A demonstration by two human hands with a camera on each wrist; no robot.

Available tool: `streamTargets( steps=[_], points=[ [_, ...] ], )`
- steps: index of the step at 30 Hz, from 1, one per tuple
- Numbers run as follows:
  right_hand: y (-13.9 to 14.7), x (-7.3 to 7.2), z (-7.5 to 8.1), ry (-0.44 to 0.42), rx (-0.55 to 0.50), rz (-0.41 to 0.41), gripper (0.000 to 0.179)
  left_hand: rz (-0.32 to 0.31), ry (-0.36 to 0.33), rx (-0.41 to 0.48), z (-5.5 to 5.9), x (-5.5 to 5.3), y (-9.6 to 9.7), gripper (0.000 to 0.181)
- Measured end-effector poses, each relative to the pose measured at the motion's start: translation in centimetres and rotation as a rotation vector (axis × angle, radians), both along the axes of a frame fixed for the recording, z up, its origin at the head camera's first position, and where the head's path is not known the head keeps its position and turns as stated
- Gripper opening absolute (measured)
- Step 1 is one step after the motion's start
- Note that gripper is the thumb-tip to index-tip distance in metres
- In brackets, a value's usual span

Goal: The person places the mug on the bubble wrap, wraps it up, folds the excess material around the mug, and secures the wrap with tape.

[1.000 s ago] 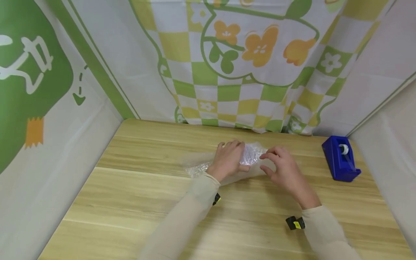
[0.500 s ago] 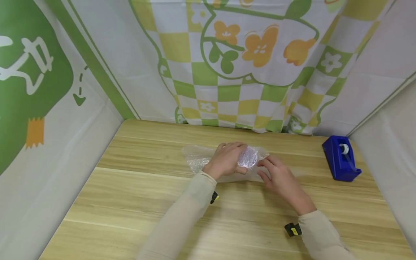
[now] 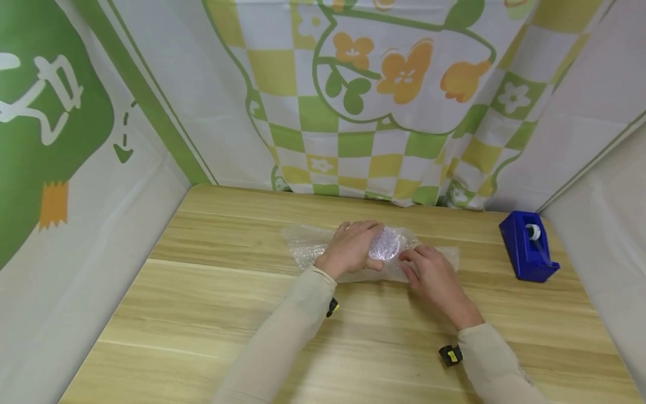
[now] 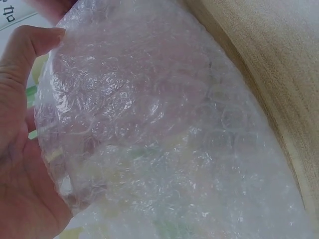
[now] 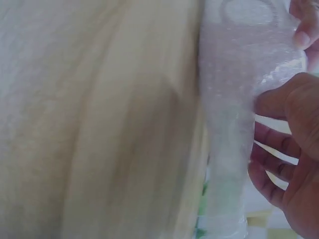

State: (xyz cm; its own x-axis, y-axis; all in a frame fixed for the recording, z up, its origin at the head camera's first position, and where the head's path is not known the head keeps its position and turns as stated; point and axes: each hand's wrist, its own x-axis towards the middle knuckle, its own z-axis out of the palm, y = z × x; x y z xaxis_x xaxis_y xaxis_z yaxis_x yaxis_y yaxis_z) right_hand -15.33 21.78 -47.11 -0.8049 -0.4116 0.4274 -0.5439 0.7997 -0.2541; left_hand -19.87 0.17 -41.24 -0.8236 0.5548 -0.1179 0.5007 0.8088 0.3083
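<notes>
A clear sheet of bubble wrap (image 3: 305, 249) lies around a rounded, pale purple bundle (image 3: 385, 245) toward the back of the table. My left hand (image 3: 350, 247) grips the bundle from its left side, thumb toward the front and fingers over the far side. At the bundle's right edge, my right hand (image 3: 436, 275) pinches the wrap between curled fingers and thumb. The left wrist view shows the bubble wrap (image 4: 149, 109) close up, with left fingers at its edge. In the right wrist view, the wrap's narrow end (image 5: 227, 164) hangs past the right hand (image 5: 299, 149).
A blue tape dispenser (image 3: 530, 247) with a roll of clear tape stands at the table's back right. Behind the wood-grain table (image 3: 202, 314) hangs a green and yellow checked curtain (image 3: 353, 146). Pale printed cloth walls (image 3: 151, 185) border both sides.
The left hand has shifted slightly and the bundle shows more between the hands. My right hand has come a little down and closer to the wrap, whose right end now lies visible beyond it.
</notes>
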Motion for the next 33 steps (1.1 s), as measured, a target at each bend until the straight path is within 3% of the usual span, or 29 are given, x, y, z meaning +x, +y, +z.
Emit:
streamTargets(
  steps=[8, 11, 14, 17, 19, 26, 30, 33],
  points=[
    [0.2, -0.3, -1.3, 0.031, 0.014, -0.095, 0.021, -0.004, 0.016, 0.007, -0.2, 0.1, 0.1, 0.094],
    [0.3, -0.7, -1.0, -0.028, -0.014, -0.153, 0.034, -0.006, 0.021, 0.004, -0.2, 0.0, 0.1, 0.094],
    [0.5, -1.4, -0.5, -0.116, -0.030, -0.177, 0.057, -0.005, 0.023, 0.003, -0.3, 0.0, 0.1, 0.095],
    [0.8, -2.3, 0.0, -0.189, -0.005, -0.146, 0.078, -0.001, 0.017, 0.003, -0.3, 0.0, 0.0, 0.095],
    [1.0, -2.9, 0.3, -0.219, 0.016, -0.117, 0.083, 0.001, 0.010, 0.003, -0.3, 0.1, 0.0, 0.095],
    [1.5, -3.9, 0.7, -0.234, 0.101, -0.018, 0.060, 0.001, 0.010, -0.003, -0.3, 0.1, 0.1, 0.096],
    [1.4, -4.3, 0.7, -0.258, 0.157, 0.045, 0.062, 0.001, 0.021, 0.008, -0.3, 0.1, 0.0, 0.095],
    [1.4, -4.6, 1.0, -0.332, 0.186, 0.067, 0.062, 0.004, 0.020, 0.015, -0.3, 0.1, 0.0, 0.095]
  ],
)
